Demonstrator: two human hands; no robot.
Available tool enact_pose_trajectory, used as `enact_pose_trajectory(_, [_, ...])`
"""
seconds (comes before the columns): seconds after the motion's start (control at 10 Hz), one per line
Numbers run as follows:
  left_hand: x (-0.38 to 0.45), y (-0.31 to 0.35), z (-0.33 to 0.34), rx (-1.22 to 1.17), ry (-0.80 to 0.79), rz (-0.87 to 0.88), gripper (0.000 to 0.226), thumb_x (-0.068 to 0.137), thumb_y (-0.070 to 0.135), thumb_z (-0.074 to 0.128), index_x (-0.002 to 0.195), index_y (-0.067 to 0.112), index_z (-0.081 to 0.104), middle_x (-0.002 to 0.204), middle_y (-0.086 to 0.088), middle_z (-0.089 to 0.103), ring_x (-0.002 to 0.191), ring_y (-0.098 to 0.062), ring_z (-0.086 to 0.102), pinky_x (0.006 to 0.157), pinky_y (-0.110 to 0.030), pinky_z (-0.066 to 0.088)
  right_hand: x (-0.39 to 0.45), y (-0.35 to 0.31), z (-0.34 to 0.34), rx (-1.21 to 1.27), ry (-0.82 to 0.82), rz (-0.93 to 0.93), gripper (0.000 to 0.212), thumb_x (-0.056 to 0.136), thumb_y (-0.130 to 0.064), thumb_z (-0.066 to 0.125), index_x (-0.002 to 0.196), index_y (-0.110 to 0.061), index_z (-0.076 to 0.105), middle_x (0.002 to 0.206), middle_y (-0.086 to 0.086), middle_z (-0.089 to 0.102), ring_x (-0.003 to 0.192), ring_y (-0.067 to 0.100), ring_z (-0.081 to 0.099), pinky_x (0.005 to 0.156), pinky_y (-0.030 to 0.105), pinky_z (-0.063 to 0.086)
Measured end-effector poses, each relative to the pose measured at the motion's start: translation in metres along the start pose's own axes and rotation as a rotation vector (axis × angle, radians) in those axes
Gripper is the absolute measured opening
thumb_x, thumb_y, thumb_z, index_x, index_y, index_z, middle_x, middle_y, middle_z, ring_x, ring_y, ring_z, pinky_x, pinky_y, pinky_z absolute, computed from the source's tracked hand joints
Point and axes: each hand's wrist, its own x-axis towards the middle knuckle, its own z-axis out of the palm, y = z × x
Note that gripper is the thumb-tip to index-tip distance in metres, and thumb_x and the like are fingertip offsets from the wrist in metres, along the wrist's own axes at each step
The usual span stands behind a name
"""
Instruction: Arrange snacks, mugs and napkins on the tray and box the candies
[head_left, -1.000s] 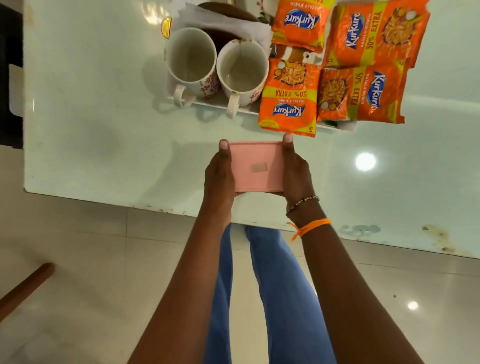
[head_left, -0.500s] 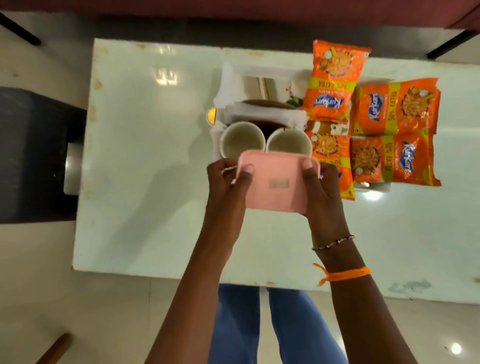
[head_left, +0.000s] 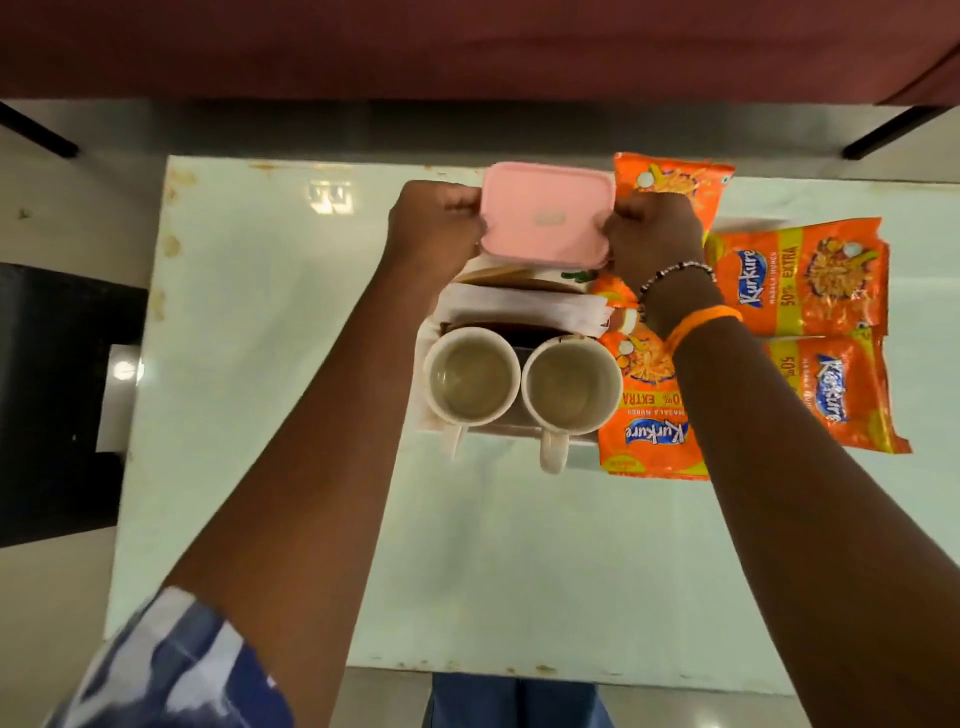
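Both hands hold a closed pink box (head_left: 546, 214) over the far end of the white tray (head_left: 422, 415). My left hand (head_left: 435, 228) grips its left edge and my right hand (head_left: 653, 238) grips its right edge. Two white mugs (head_left: 471, 383) (head_left: 570, 388) stand side by side at the tray's near end, handles toward me. Folded white napkins (head_left: 519, 309) lie just behind the mugs. Several orange Kurkure snack packets (head_left: 649, 426) (head_left: 800, 275) lie to the right, one partly under my right wrist. The box hides the tray's far part.
The tray sits on a pale glass-topped table (head_left: 270, 364). A dark red sofa (head_left: 467, 47) runs along the far side. A black seat (head_left: 57, 395) stands at the left. Blue trousers (head_left: 514, 701) show below the table's near edge.
Both hands have carried the pink box away from the table's near edge, over the mugs, to the tray's far end. The view has shifted forward over the table.
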Motion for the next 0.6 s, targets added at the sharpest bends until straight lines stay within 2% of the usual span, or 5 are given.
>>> enact_pose_trajectory(0.1, [0.015,-0.012,0.005,0.085,-0.017,-0.02,0.037,0.083,-0.005,0.057,0.12,0.001,0.059,0.119,-0.016,0.065,0.107,-0.029,0.063,0.093,-0.043,0.053,0.013,0.009,0.012,-0.043,0.025,0.025,0.028,0.085,-0.009,0.056,0.11,-0.001,0.066,0.117,0.02,0.067,0.114,0.033,0.058,0.097,0.034,0.045])
enact_pose_trajectory(0.4, [0.029,-0.026,0.019,0.222,0.018,-0.025,0.043,0.081,-0.002,0.061,0.124,0.001,0.055,0.124,-0.017,0.061,0.111,-0.032,0.06,0.095,-0.044,0.051,0.026,0.022,0.028,-0.129,-0.005,-0.001,0.033,0.087,-0.006,0.051,0.117,-0.008,0.064,0.125,0.014,0.063,0.121,0.03,0.054,0.101,0.034,0.044])
enact_pose_trajectory(0.6, [0.026,-0.029,0.022,0.255,0.028,-0.02,0.044,0.085,0.003,0.058,0.128,0.002,0.051,0.131,-0.016,0.058,0.117,-0.031,0.057,0.1,-0.041,0.048,0.025,0.027,0.027,-0.146,-0.035,0.031,0.031,0.091,-0.018,0.052,0.116,-0.003,0.063,0.127,0.016,0.061,0.12,0.031,0.052,0.096,0.03,0.041])
